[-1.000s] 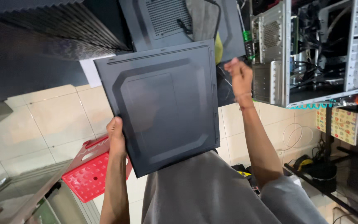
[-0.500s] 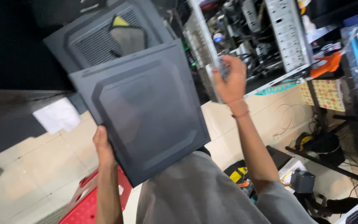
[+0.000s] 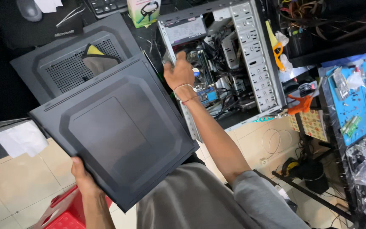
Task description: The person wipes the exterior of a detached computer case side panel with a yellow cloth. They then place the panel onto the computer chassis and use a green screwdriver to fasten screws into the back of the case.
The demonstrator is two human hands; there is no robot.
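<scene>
Overhead, looking down: left hand (image 3: 82, 174) clamped on the lower edge of a dark grey side panel (image 3: 117, 129), fingers hidden beneath it, thumb side showing at the rim. Panel held flat and tilted, spreading up and to the right from that grip, so nearly all of its surface lies above and beyond the hand. Upper corner of the panel close to the open computer case (image 3: 225, 63), apart from it as far as can be told. Right hand (image 3: 178, 74) raised at the near edge of that case, fingers curled around the metal frame rail; how tightly closed cannot be told, since the fingertips are out of sight behind the rail. Thin bracelets (image 3: 184, 94) on the right wrist, just below the case's frame. Inside the case, tangled cables and a blue-green board. Left of the case, a second dark panel with a perforated vent (image 3: 64, 63) lying flat, partly under the held panel, a yellow-and-grey cloth (image 3: 96, 59) resting on it. Right of the case, a blue mat (image 3: 352, 97) strewn with small parts. Below the held panel, far from the case, the corner of a red plastic crate (image 3: 62, 212) on pale floor tiles, beside the left forearm.
</scene>
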